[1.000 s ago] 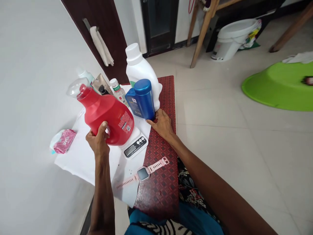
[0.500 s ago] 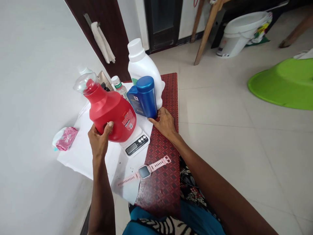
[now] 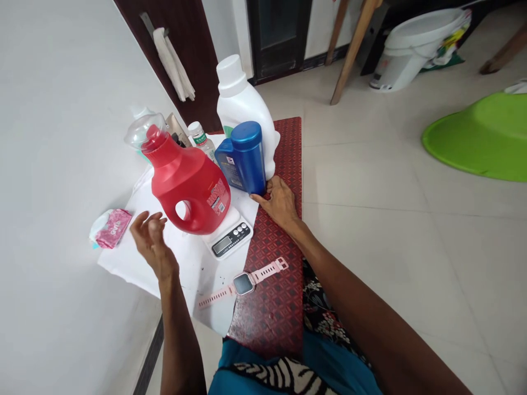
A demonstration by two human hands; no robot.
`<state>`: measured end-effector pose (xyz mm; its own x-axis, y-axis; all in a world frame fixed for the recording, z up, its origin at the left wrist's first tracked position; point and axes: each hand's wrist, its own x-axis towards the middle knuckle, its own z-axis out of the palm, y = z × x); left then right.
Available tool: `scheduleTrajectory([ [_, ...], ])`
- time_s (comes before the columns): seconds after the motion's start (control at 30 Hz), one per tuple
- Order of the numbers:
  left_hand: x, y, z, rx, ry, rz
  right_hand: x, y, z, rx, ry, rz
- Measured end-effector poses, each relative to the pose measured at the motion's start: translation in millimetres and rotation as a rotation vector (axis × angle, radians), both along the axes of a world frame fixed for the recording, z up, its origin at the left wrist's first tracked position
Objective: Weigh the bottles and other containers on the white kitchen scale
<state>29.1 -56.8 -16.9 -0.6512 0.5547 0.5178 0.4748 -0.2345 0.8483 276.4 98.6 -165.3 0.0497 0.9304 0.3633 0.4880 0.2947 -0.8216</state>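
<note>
On white paper [image 3: 135,258] the red jug [image 3: 187,184] hides the scale's [image 3: 228,237] platform; left hand [image 3: 150,241] spread, right hand's [image 3: 280,202] grip unclear.

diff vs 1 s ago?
Left hand let go of the red jug and drew back, open; the jug now stands on the scale. Right hand stays at the blue bottle's base; the pink watch is unmoved.

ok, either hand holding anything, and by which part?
Left hand is open, holding nothing, clear of the red jug on the scale. Right hand rests at the blue bottle base; grip unclear.
</note>
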Motion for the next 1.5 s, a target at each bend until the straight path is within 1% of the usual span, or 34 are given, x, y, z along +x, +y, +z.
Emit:
scheduleTrajectory([
  [0.07,10.4,12.8,1.3,-0.034,0.029,-0.093,0.6,-0.3,0.2,-0.009,0.003,0.008],
  [0.13,20.7,28.4,0.1,-0.056,-0.032,-0.145,1.2,-0.5,0.6,-0.015,0.001,0.01],
  [0.17,25.1,36.3,-1.1,-0.053,-0.087,-0.145,1.5,-0.5,0.9,-0.015,-0.002,0.008],
  [0.27,31.1,54.7,-3.3,0.008,-0.227,-0.06,2.0,-0.8,1.9,-0.004,-0.001,-0.001],
  [0.33,27.1,59.0,-1.2,0.059,-0.267,0.012,2.3,-1.2,2.5,0.011,0.012,0.003],
  [0.43,8.1,54.6,7.0,0.115,-0.244,0.142,2.3,-1.7,2.4,0.031,0.023,0.002],
  [0.57,-32.0,48.4,18.0,0.149,-0.138,0.33,1.2,-2.1,1.9,0.037,0.01,-0.031],
  [0.63,-52.9,51.7,19.2,0.15,-0.149,0.377,0.6,-1.9,2.2,0.027,-0.002,-0.035],
  [0.7,-71.6,59.1,15.9,0.154,-0.179,0.396,0.2,-1.6,2.6,0.018,-0.014,-0.036],
  [0.8,-91.4,73.1,3.7,0.163,-0.208,0.387,0.6,-1.1,2.4,0.03,-0.028,-0.04],
  [0.87,-96.8,81.4,-7.0,0.152,-0.228,0.374,1.6,-1.0,2.2,0.032,-0.038,-0.038],
  [0.97,-94.5,90.0,-22.1,0.121,-0.227,0.347,4.1,-1.4,2.9,0.001,-0.056,-0.021],
  [1.07,-88.9,96.0,-31.4,0.111,-0.2,0.289,5.8,-2.1,5.4,-0.044,-0.075,-0.018],
  [1.27,-85.7,111.0,-40.8,0.14,-0.232,0.184,5.3,-6.2,10.1,-0.072,-0.095,-0.037],
  [1.33,-84.7,113.0,-43.8,0.119,-0.22,0.146,5.7,-8.7,11.7,-0.073,-0.109,-0.043],
  [1.37,-85.4,112.5,-44.6,0.09,-0.194,0.119,6.1,-9.4,12.8,-0.075,-0.123,-0.046],
  [1.43,-92.5,106.9,-43.2,0.003,-0.063,0.082,6.7,-9.8,15.3,-0.082,-0.156,-0.048],
  [1.47,-100.1,101.1,-40.6,-0.041,0.03,0.094,6.9,-9.7,16.8,-0.09,-0.167,-0.049],
  [1.5,-111.0,93.2,-36.6,-0.078,0.131,0.141,6.9,-9.6,18.2,-0.103,-0.173,-0.049],
])
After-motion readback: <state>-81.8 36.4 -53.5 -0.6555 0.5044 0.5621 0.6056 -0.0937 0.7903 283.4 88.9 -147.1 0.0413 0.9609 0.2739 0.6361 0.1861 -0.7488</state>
